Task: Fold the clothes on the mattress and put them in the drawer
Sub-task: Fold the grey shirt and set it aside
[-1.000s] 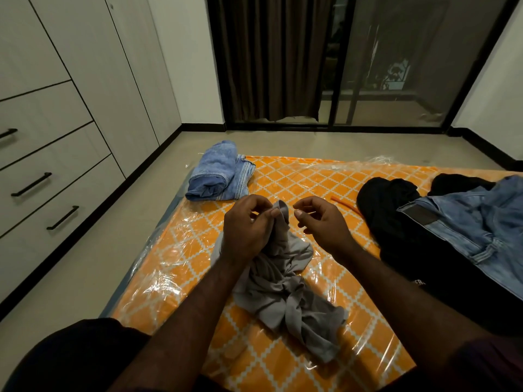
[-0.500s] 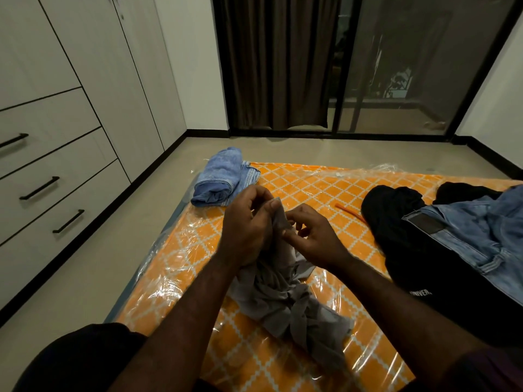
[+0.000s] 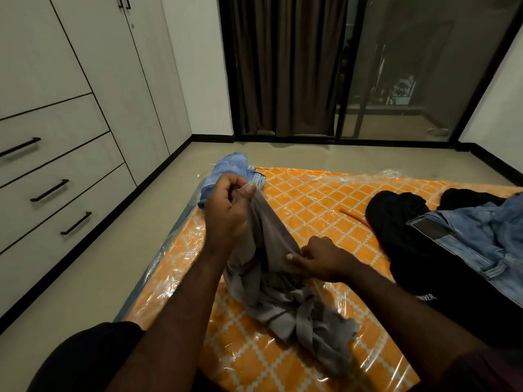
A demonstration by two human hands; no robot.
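Our left hand [image 3: 226, 213] is raised w/ thumb & fingers pinching the top edge of the grey garment [image 3: 271, 281]; our right hand [image 3: 322, 257] sits lower, fingers curled, pinching a fold of the same cloth. So both hands are gripping it. The rest lies bunched on the mattress [image 3: 325, 199] between our arms. We judge this as the sorting-out step: finding edges before any fold. Next move prob needs the hands apart along one hem so the cloth hangs flat, then laid down smooth.

Fabric looks thin, soft, limp, full of creases. The mattress is orange w/ a white lattice print under shiny, crinkly plastic wrap. To the right: black clothes [image 3: 418, 250] & stiff blue denim [image 3: 481, 236], unfolded. Farther off, a blue towel [image 3: 226, 168] lies rolled at the mattress edge. Drawers [image 3: 65, 176] at left, all closed, flat fronts w/ dark bar handles.
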